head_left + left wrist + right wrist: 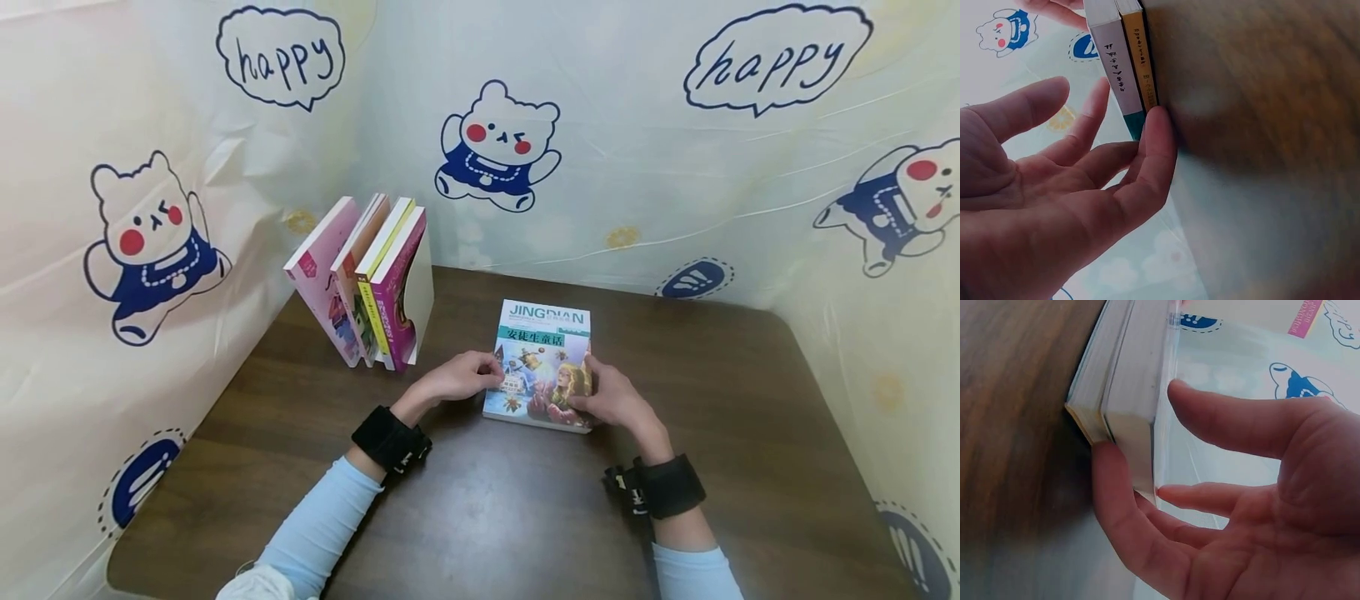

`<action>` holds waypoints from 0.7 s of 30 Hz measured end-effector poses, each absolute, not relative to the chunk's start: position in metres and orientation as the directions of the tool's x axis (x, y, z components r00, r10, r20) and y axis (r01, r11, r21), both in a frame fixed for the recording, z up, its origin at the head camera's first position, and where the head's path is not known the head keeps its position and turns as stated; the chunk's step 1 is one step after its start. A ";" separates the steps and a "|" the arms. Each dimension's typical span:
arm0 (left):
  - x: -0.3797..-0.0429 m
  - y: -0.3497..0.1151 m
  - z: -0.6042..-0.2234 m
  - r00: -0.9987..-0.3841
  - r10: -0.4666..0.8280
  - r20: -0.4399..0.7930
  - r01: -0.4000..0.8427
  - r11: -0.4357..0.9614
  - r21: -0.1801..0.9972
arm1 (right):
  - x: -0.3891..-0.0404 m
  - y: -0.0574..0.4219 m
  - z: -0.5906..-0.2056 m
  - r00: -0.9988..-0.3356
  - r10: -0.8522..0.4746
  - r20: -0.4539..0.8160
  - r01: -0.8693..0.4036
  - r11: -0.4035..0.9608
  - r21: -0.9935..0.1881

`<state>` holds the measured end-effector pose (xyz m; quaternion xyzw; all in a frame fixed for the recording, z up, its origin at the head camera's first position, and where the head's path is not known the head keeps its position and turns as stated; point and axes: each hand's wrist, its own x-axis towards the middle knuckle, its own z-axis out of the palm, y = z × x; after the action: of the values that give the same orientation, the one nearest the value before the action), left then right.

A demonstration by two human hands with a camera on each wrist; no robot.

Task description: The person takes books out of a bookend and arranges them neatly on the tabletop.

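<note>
Two stacked books lie flat on the brown table. The upper book (543, 362) has a white and blue cover with a fantasy picture, while the lower book (1142, 69) shows an orange spine in the left wrist view. At the spine side my left hand (467, 376) touches the stack with its fingers, its thumb standing apart. My right hand (613, 392) is at the opposite page edges (1138, 375). Its fingers touch the lower part of the stack, and its thumb reaches over the cover in the head view.
Several books (393, 292) stand upright at the back left, the pink one (326, 275) leaning left. A printed cloth (622, 150) with bears surrounds the wooden table (720, 400) at the back and sides. Black straps (386, 437) are round both wrists.
</note>
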<state>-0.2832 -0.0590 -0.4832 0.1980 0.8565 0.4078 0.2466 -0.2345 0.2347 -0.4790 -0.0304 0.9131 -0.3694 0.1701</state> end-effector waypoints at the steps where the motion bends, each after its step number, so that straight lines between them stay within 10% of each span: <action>1: -0.283 -0.059 -0.484 -0.804 0.534 -0.261 0.136 0.593 0.794 | -0.234 0.235 -0.479 -0.939 -0.180 -0.294 0.076 0.723 -0.687; 21: -0.282 -0.055 -0.483 -0.813 0.514 -0.275 0.094 0.581 0.809 | -0.236 0.229 -0.481 -0.953 -0.144 -0.265 0.068 0.752 -0.656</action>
<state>-0.2821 -0.0552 -0.4828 0.1779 0.8535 0.4218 0.2489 -0.2357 0.2286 -0.4814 -0.0206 0.9236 -0.3518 0.1511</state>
